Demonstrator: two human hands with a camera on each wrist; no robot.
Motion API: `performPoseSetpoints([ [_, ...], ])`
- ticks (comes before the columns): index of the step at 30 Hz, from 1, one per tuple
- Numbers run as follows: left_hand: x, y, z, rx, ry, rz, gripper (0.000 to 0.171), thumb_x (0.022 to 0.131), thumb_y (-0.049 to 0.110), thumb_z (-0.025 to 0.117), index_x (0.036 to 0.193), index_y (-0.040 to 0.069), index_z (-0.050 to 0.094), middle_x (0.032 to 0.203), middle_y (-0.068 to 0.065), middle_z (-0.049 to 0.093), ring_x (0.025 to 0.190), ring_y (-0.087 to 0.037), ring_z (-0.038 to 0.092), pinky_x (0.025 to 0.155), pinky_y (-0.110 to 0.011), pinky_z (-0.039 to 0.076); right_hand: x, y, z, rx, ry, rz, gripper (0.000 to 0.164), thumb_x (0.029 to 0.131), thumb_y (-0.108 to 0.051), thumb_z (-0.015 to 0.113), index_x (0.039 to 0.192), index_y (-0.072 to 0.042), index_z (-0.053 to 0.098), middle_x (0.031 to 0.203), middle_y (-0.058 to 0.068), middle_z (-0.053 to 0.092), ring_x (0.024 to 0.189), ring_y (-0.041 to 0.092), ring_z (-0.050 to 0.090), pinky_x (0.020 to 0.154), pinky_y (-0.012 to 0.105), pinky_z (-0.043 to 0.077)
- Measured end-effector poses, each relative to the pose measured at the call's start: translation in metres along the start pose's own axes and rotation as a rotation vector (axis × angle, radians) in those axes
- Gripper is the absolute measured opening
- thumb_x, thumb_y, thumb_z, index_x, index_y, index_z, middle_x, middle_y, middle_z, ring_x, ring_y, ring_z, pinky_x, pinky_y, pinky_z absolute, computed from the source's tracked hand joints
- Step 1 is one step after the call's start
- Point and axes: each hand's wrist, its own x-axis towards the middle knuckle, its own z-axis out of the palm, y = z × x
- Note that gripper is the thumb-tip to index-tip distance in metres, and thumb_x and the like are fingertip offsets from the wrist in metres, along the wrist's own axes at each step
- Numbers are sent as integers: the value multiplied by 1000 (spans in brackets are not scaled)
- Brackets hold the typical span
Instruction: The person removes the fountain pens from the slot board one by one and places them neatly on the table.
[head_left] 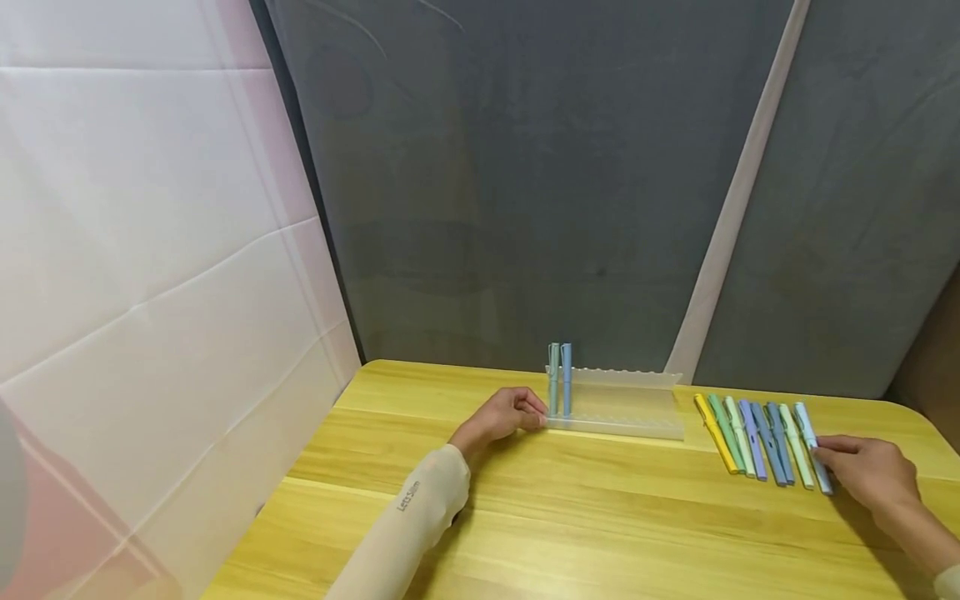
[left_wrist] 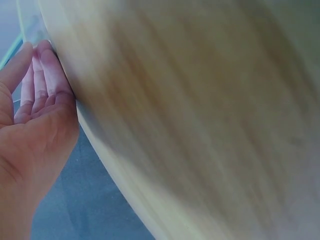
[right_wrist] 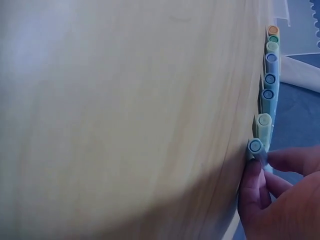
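A clear pen rack (head_left: 622, 427) with scalloped edges stands near the table's back edge. My left hand (head_left: 510, 414) holds its left front corner between thumb and fingers; the left wrist view shows the thumb (left_wrist: 17, 65) facing the fingers there. In the rack's left end a grey-green pen (head_left: 553, 383) and a blue pen (head_left: 567, 383) stand upright side by side. To the right, my right hand (head_left: 873, 473) pinches a light blue pen (head_left: 806, 429), the rightmost of a row. The right wrist view shows this pen's round end (right_wrist: 255, 146) above the fingertips.
Several more pens lie side by side left of the light blue one, among them a yellow pen (head_left: 716, 433), a green pen (head_left: 729, 442) and a purple pen (head_left: 752, 442). A grey curtain (head_left: 525, 208) hangs behind the wooden table (head_left: 570, 517), and a white cloth (head_left: 150, 208) at left.
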Motion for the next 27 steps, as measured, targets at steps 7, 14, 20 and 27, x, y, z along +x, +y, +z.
performPoseSetpoints([
  [7, 1, 0, 0, 7, 0, 5, 16, 95, 7, 77, 108, 1, 71, 85, 1, 68, 75, -11, 55, 69, -25, 44, 3, -4, -2, -121, 1, -140, 35, 100, -20, 65, 118, 9, 74, 119, 37, 70, 112, 61, 59, 90, 65, 43],
  [14, 1, 0, -1, -11, -8, 2, 18, 96, 6, 76, 111, -2, 71, 90, -6, 72, 76, -11, 58, 71, -24, 47, 5, -6, -4, -194, 8, -246, 33, 98, -17, 65, 113, 10, 75, 111, 35, 73, 106, 61, 62, 87, 64, 41],
  [20, 2, -1, 0, -15, -7, 4, 18, 95, 6, 77, 111, -2, 70, 89, -6, 72, 76, -11, 58, 70, -25, 46, 4, -8, -7, -196, -16, -240, 34, 99, -18, 66, 114, 10, 75, 111, 35, 73, 104, 60, 63, 85, 63, 44],
  [27, 2, -2, 0, -14, -4, 7, 17, 96, 6, 76, 110, -1, 71, 87, -3, 71, 75, -11, 58, 70, -25, 46, 6, -7, -8, -200, -36, -232, 35, 99, -20, 66, 115, 10, 75, 112, 34, 73, 105, 61, 62, 86, 64, 44],
])
